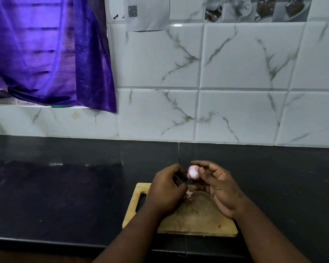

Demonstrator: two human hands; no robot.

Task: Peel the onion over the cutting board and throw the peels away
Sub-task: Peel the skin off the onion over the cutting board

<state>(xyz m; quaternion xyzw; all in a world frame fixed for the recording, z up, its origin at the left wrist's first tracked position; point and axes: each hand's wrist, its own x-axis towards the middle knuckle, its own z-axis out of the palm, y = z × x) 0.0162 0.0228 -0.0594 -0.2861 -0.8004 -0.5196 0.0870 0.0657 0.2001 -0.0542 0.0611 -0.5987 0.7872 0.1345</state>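
Dark worktop under marbled white tiles, a purple curtain hanging off to the far left. On the near edge, a wooden cutting board. Above its far end, the onion, small, pale and pink, mostly bare, pinched in the fingertips of the right hand. Just left of that grip, the left hand, curled and clenched around something dark and slim, perhaps a knife handle; too blurred to tell for sure. Below both hands, on the board, a few peels lying loose. Judged as late in the peeling step, with disposal not yet done. Best done by keeping the onion directly over the board, turning it in the right grip to expose any remaining skin, lifting from the root end in thin strips, and keeping any blade edge angled away from the right fingertips. Afterwards, all scraps to gather before binning.
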